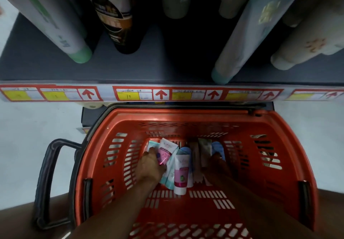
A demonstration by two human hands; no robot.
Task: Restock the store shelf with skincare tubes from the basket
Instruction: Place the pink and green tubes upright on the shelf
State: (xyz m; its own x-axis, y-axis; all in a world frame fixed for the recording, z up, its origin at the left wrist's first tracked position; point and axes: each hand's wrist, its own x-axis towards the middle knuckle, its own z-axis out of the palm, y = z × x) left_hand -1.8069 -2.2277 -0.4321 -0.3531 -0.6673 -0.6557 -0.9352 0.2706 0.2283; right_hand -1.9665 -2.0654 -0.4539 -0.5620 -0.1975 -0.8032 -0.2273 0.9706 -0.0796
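Below the shelf point(130, 67), both your arms reach into the red basket point(279, 127), where the skincare tubes point(181, 171) lie heaped against its far wall. Your left hand point(150, 166) curls its fingers round a pink-labelled tube point(165, 151). Your right hand point(218, 162) sits in shadow at a blue tube point(218, 148); its grip cannot be made out.

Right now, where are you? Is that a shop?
Most likely a shop aisle. A shelf edge carries yellow price labels with red arrows, tall bottles stand on it, and both hands reach into a red shopping basket of skincare tubes.
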